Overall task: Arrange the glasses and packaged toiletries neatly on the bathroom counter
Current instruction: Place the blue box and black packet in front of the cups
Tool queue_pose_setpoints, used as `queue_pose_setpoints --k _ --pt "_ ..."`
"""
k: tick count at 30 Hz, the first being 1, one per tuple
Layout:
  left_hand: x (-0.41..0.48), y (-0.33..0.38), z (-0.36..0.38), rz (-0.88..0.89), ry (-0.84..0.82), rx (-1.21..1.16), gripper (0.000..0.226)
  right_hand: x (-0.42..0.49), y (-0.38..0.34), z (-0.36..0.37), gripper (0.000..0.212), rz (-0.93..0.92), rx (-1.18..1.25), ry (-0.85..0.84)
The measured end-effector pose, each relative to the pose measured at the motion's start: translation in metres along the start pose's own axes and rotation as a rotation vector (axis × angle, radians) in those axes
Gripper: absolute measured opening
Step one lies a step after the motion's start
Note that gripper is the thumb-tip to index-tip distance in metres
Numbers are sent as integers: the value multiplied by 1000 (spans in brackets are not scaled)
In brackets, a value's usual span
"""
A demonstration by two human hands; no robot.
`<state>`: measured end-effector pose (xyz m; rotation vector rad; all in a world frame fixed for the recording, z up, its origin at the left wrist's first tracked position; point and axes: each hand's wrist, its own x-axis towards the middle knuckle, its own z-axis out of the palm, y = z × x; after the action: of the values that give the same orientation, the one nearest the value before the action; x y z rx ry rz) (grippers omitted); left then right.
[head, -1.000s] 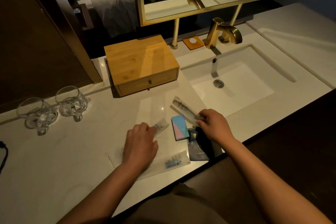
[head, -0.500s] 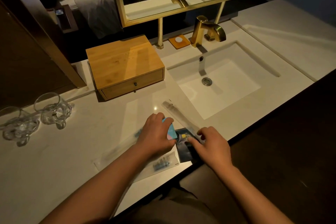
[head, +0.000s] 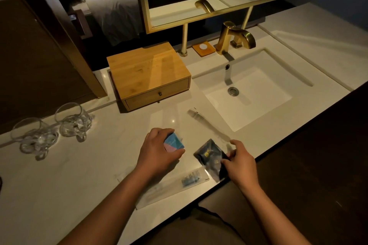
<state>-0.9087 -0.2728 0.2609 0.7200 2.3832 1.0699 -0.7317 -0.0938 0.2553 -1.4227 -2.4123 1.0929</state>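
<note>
My left hand (head: 159, 149) grips a small blue and pink box (head: 174, 142) just above the white counter (head: 79, 175). My right hand (head: 239, 160) pinches the right side of a dark packet (head: 209, 155) near the counter's front edge. A long clear-wrapped toothbrush (head: 207, 123) lies diagonally between the hands and the sink. Another clear toiletry pack (head: 179, 185) lies flat under my left forearm. Two clear glasses, one (head: 73, 119) right of the other (head: 33, 135), lie tipped at the far left.
A wooden drawer box (head: 149, 75) stands at the back of the counter. The sink basin (head: 249, 93) with a gold faucet (head: 233, 35) is on the right. A small soap dish (head: 204, 48) sits by the mirror's gold posts.
My left hand left the clear pack and took the blue and pink box. My right hand released the long toothbrush and moved onto the dark packet.
</note>
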Motion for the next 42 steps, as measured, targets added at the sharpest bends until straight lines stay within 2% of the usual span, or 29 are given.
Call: queue_pose_setpoints --k 3,5,9,12,16,21,27,31,34,38,42 --pt "-11 -7 -10 -77 -3 -334 54 -6 -4 -12 40 90 234 48" --pt "-16 -15 -19 -102 31 -451 54 -11 -11 -21 27 103 428 41" --pt "-26 -44 -43 -102 146 -323 65 -20 -47 -24 18 -10 547 27" --pt "-37 -73 -64 -111 247 -222 68 -23 -83 -9 20 -112 545 -79" --pt "-61 -122 -97 -163 342 -134 71 -25 -138 32 22 -229 480 -311" --pt "-92 -175 -138 -201 439 -38 82 -31 -207 93 18 -433 284 -568" --pt "-109 -217 -177 -194 351 126 83 -32 -273 163 25 -631 -168 -783" --pt "-109 -232 -187 -147 262 179 89 -34 -287 200 29 -754 -372 -731" --pt "-113 -237 -190 -154 230 150 93 -32 -280 210 31 -816 -405 -576" --pt "-127 -242 -190 -224 291 166 100 -41 -249 208 26 -809 -372 -394" --pt "-133 -240 -184 -220 335 204 97 -68 -224 210 47 -892 -493 -399"
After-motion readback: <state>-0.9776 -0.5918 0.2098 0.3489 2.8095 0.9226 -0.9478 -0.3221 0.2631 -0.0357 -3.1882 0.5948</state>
